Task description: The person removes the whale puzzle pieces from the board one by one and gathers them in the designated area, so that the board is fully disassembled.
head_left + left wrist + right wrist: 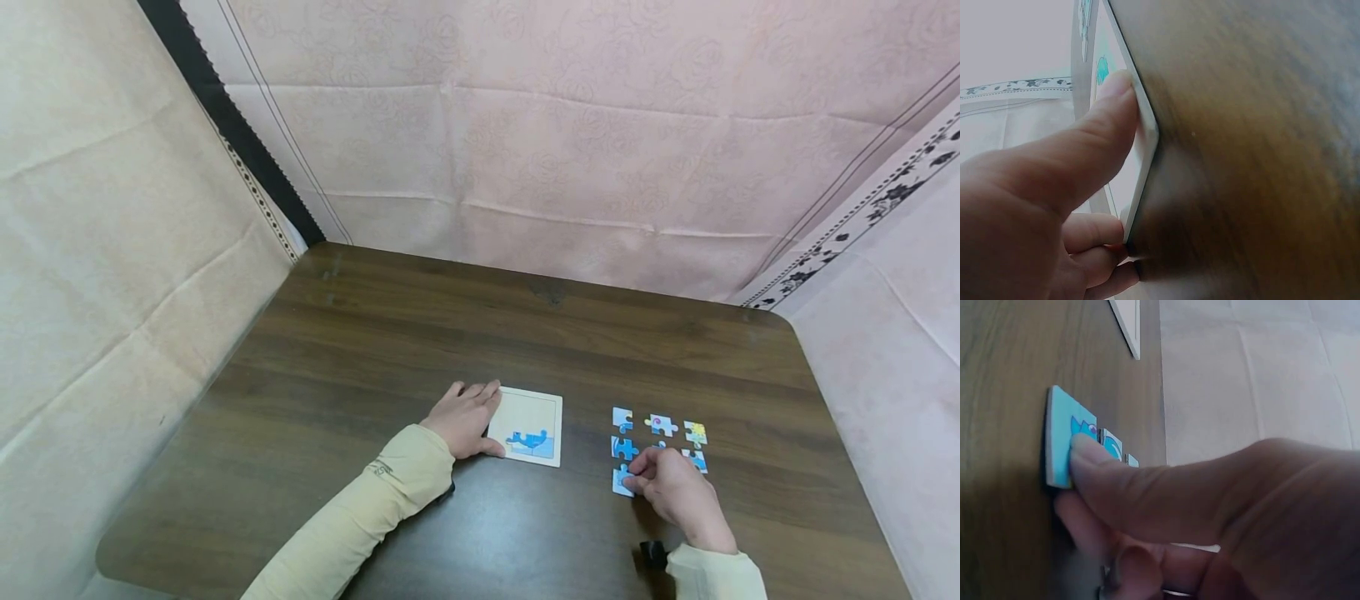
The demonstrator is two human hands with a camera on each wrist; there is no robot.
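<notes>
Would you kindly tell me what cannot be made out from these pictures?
Head: the right hand covers some of the pieces, so their count is uncertain.
Head: the left hand covers part of the left edge of the tray.
Right wrist: the thumb hides part of the pinched piece.
Left wrist: the picture's top edge cuts off the tray.

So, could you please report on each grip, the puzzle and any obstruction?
Left grip on left edge of puzzle board. Right grip pinches the near-left puzzle piece. Other pieces beside the board, partly hidden by right grip.
</notes>
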